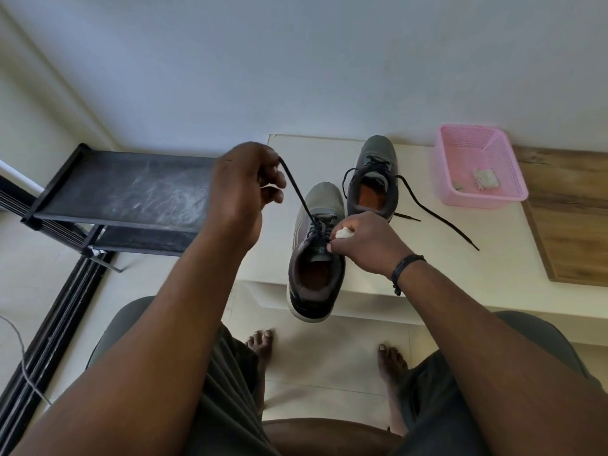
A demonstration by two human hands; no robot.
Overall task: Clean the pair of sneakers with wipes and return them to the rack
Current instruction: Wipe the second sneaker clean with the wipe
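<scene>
Pinching limp black lace taut in left hand, right hand gripping wipe beside grey sneaker eyelets; light shoe, steady by collar.

**Room and surroundings: seated corner by a plain wall**

Wall: plain, pale grey-white, unmarked, meeting a cream side wall at the left in a slanting corner.
Floor: light cream tiles with faint joint lines.
Low platform: white, flat-topped, set against the wall, front edge raised a step above the floor.
Wooden board: brown grain, lying on the platform's right part.
Dark rails: black parallel strips running diagonally along the floor at left; a thin grey cord crosses them.
Light: soft, even daylight, weak shadows.
</scene>
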